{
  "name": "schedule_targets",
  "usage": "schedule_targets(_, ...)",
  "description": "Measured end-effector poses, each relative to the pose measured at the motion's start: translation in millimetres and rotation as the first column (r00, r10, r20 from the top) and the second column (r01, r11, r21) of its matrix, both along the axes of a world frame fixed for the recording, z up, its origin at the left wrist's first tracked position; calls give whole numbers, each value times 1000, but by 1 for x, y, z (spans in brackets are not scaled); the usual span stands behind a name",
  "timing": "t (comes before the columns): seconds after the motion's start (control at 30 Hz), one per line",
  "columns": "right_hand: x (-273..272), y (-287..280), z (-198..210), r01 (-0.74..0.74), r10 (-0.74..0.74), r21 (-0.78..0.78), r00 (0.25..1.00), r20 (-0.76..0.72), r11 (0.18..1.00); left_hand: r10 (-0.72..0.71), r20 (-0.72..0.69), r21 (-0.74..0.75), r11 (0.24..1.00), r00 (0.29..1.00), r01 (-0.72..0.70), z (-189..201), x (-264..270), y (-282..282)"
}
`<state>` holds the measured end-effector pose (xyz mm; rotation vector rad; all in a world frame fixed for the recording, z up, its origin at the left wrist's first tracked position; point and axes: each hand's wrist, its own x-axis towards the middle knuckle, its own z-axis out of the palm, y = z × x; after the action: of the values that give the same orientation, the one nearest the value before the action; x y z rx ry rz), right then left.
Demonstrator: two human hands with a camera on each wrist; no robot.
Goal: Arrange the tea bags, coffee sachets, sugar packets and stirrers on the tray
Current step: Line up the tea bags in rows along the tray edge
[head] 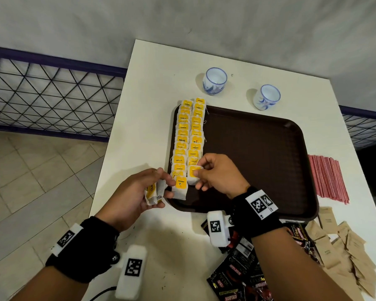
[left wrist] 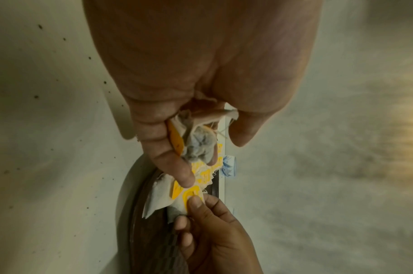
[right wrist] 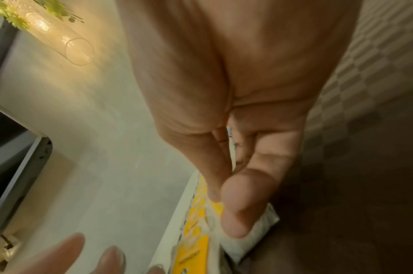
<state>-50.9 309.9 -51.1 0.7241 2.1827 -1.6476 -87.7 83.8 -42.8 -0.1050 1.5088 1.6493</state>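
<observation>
Two columns of yellow-tagged tea bags (head: 188,137) lie along the left edge of the brown tray (head: 258,153). My right hand (head: 197,173) pinches a tea bag (head: 192,178) at the near end of the right column; the right wrist view shows my thumb on this tea bag (right wrist: 259,233). My left hand (head: 161,189) hovers over the table just left of the tray's near left corner and grips a small bunch of tea bags (head: 153,193), seen crumpled between its fingers in the left wrist view (left wrist: 198,144). Red stirrers (head: 328,179), black coffee sachets (head: 243,268) and brown sugar packets (head: 345,253) lie off the tray.
Two white-and-blue cups (head: 215,81) (head: 267,97) stand on the white table (head: 152,83) behind the tray. The table's left edge drops to a tiled floor (head: 30,181), with a wire fence (head: 41,94) beyond. The sachets and sugar packets crowd the near right of the table.
</observation>
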Motion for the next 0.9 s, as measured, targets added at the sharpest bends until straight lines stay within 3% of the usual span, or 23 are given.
schedule_targets(0.43, -10, -7, -8, 96, -98, 173, 995, 4, 980, 0, 1, 15, 1000, 1000, 0, -2, 0, -1)
schedule_targets(0.63, -8, -9, -3, 121, -124, 203, 992, 1, 972, 91, 136, 75, 992, 987, -102, 1, -2, 1)
schedule_targets(0.77, -3, -12, 7, 67, -32, 406, 995, -92, 911, 89, 191, 95, 990, 978, -108, 0, -4, 3)
schedule_targets(0.9, 1, -26, 28, -59, 142, 325, 961, -236, 944, 81, 171, 116, 988, 982, -101, 1, -5, 9)
